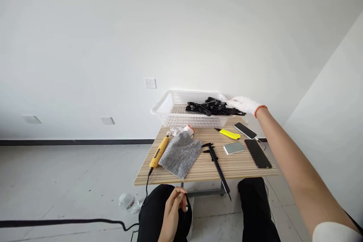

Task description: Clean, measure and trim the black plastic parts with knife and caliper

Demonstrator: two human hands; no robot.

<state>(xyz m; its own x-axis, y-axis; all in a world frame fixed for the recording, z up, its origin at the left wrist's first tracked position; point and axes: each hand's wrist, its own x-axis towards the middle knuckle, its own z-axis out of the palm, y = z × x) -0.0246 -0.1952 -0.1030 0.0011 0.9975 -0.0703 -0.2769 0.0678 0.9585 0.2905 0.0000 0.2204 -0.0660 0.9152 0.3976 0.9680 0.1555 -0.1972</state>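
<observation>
My right hand, in a white knit glove with an orange cuff, reaches over the right end of a white plastic basket. Its fingers touch a heap of black plastic parts in there; the fingertips are partly hidden, so any grip on a part is unclear. My left hand is bare and hovers over or rests on my left knee, below the table's front edge. Its fingers are curled together, with a small whitish spot at the fingertips that I cannot make out.
On the wooden table lie a yellow corded tool, a grey cloth, another white glove, a black caliper overhanging the front, a yellow utility knife, a silver slab and two phones. A clear bottle is on the floor.
</observation>
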